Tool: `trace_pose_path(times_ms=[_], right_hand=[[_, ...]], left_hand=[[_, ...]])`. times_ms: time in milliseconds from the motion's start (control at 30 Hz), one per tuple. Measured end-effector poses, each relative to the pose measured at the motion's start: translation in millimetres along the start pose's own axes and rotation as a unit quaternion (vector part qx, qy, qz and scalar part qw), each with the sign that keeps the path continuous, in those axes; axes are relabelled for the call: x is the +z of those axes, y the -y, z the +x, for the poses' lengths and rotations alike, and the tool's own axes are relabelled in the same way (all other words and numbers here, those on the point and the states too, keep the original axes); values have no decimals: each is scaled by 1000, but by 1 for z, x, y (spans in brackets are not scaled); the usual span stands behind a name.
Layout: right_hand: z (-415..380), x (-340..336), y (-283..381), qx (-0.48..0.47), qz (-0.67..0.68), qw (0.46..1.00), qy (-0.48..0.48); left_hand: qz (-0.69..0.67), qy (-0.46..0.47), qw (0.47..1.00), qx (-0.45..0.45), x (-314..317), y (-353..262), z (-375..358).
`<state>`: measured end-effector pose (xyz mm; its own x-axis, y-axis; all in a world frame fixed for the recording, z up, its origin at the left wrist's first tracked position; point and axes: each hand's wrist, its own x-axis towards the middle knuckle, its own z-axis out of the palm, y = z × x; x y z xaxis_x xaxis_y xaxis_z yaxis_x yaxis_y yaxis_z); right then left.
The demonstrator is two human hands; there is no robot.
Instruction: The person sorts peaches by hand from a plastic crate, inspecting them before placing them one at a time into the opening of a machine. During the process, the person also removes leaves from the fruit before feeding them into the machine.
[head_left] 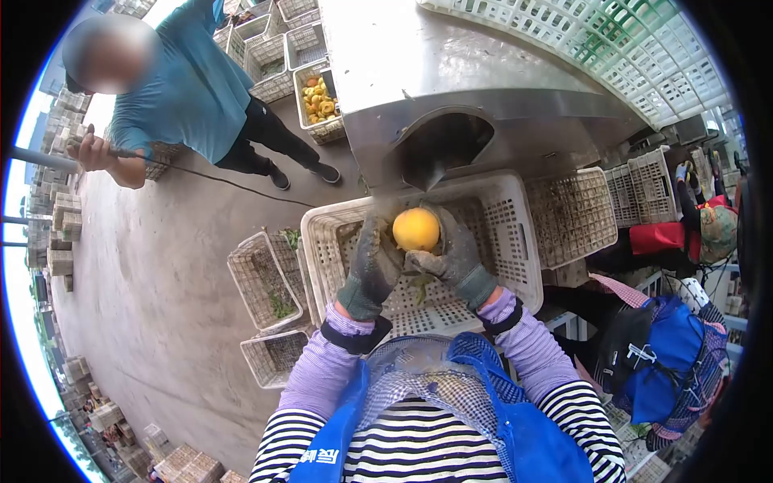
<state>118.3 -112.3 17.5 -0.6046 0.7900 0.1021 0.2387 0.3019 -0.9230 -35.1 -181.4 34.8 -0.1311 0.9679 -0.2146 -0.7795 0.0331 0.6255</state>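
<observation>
A round yellow-orange fruit, which looks like an orange [416, 230], sits between my two gloved hands over a pale plastic crate [512, 241]. My right hand [459, 259] curls round its right side, with the thumb beneath it. My left hand [371, 267] is closed against its left side; the fingertips there are partly hidden. Both gloves are grey and dirty. A sprig of green leaves [420, 286] hangs just below the right thumb. The crate's floor is partly hidden by my hands.
A metal chute with a dark opening [448, 145] stands beyond the crate. Another crate [573, 217] adjoins on the right. A person in a blue shirt [197, 88] holds a cable at left. Coworkers [656, 354] are at right. A crate of fruit [319, 101] stands behind.
</observation>
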Motion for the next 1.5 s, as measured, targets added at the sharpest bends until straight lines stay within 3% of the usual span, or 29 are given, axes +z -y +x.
trace_pose_path(times_ms=[67,100,167,233,400,500,600,733,767,800,867,900,933,1033,1133,1167,1200,1233,1267,1367,1467,1500], right_hand=[[-2,-5,-4,4,67,997,-28],[-4,-5,-4,-27,29,999,-30],[-8,-17,3,-82,-50,995,-31],[-16,-23,15,-71,-125,984,-103],[-1,-23,15,-29,-192,969,-155],[31,-18,12,-9,-185,963,-198],[66,-11,-23,10,-282,934,-219],[93,-2,-52,20,-318,930,-184],[101,4,-57,53,-132,964,-223],[114,12,-61,83,59,962,-254],[135,14,-61,22,73,945,-319],[139,8,-50,-65,-104,929,-348],[138,-1,-45,-148,-280,878,-359],[130,-24,-48,-91,-268,926,-249],[74,-30,-72,17,-184,975,-123],[52,-15,-114,29,-193,975,-109],[29,8,-171,37,-202,974,-96],[10,22,-205,116,-251,961,10],[-8,37,-237,191,-293,930,115],[-52,115,-367,272,-343,885,158],[-33,116,-325,321,-321,875,170],[-36,112,-319,307,-296,883,195]], left_hand=[[81,-52,994,-48,15,-3,-9],[79,-48,993,-73,11,-1,-16],[191,-29,981,-13,16,3,-18],[238,-26,971,21,25,6,-14],[147,-37,988,-1,37,22,13],[151,-36,987,51,19,20,23],[114,-85,987,75,3,24,26],[91,-114,989,0,-43,37,9],[91,-127,988,-13,-51,41,5],[89,-140,986,-25,-58,45,3],[103,-177,978,-30,-80,59,5],[119,-202,972,-30,-97,71,7],[134,-227,964,-35,-105,84,8],[456,-237,852,-97,-163,124,26],[738,-164,640,-139,-188,165,59],[811,-132,549,-152,-191,176,68],[839,-76,523,-132,-211,195,81],[862,-20,494,-112,-242,221,91],[873,5,479,-89,-264,240,96],[888,12,459,-9,-310,280,109],[843,3,478,-245,-230,224,122],[751,-50,605,-260,-238,220,109]])
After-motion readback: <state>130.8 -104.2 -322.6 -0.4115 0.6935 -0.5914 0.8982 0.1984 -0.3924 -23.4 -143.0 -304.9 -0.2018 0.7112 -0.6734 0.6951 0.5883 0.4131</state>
